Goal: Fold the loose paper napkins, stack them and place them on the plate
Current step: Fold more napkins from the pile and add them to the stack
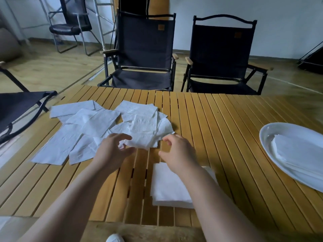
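We can find no readable writing. The two black folding chairs (145,55) (222,55) beyond the far edge of the slatted wooden worktop (227,119) each carry a small brown patch (160,27) on the backrest, but it is too small for us to read. The loose napkins (97,126) lie overlapping at the centre left of the worktop. A folded stack (167,186) sits near us, partly hidden under the right forearm. At the right edge, more folded napkins (300,151) rest on the white plate (270,135).

The left grip (113,151) curves with fingers and thumb apart, and the crumpled near edge of one loose napkin lies between them. We cannot tell whether it touches the paper. The right grip (176,151) hovers just beside that pile's near right corner, fingers loosely curled and holding nothing.

Another dark chair (17,109) stands at the left end, and an office chair (73,23) is by the far wall. Nothing stands between the hands and the napkins.
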The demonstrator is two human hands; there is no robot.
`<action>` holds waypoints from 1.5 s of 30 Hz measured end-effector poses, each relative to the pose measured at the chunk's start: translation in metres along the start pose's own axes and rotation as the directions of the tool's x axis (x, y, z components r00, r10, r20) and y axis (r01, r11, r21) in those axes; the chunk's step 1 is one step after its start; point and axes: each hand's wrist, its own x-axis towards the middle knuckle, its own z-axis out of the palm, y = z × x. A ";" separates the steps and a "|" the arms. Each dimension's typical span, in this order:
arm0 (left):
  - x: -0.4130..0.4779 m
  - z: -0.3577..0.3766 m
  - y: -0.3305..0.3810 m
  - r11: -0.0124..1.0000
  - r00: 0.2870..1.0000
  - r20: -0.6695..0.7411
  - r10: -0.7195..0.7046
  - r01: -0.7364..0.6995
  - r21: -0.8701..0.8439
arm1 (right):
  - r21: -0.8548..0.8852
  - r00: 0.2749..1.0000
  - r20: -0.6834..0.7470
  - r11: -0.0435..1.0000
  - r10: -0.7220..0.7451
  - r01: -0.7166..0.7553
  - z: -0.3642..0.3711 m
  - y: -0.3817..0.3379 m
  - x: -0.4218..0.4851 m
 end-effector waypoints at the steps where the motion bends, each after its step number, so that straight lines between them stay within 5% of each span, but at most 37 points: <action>1: 0.002 0.001 -0.006 0.999 1.000 -0.019 -0.006 0.006 0.043 | -0.004 1.000 0.000 1.000 0.008 -0.008 0.008 -0.005 0.003; 11: 0.012 0.019 -0.009 0.963 0.985 -0.143 0.095 -0.055 0.263 | -0.053 0.996 -0.081 0.998 0.029 -0.034 0.052 -0.024 0.018; 20: 0.012 0.021 -0.006 0.982 0.975 -0.143 0.169 -0.156 0.103 | -0.064 0.997 -0.081 0.998 0.010 -0.015 0.041 -0.013 0.018; 31: 0.010 0.030 0.008 0.952 0.980 -0.066 0.189 -0.166 0.259 | -0.049 0.999 0.036 0.999 0.017 -0.016 0.032 -0.007 0.012; 45: 0.008 0.030 0.024 0.969 0.963 -0.118 0.244 -0.237 0.073 | -0.008 0.997 -0.072 1.000 -0.005 0.004 0.016 0.011 0.018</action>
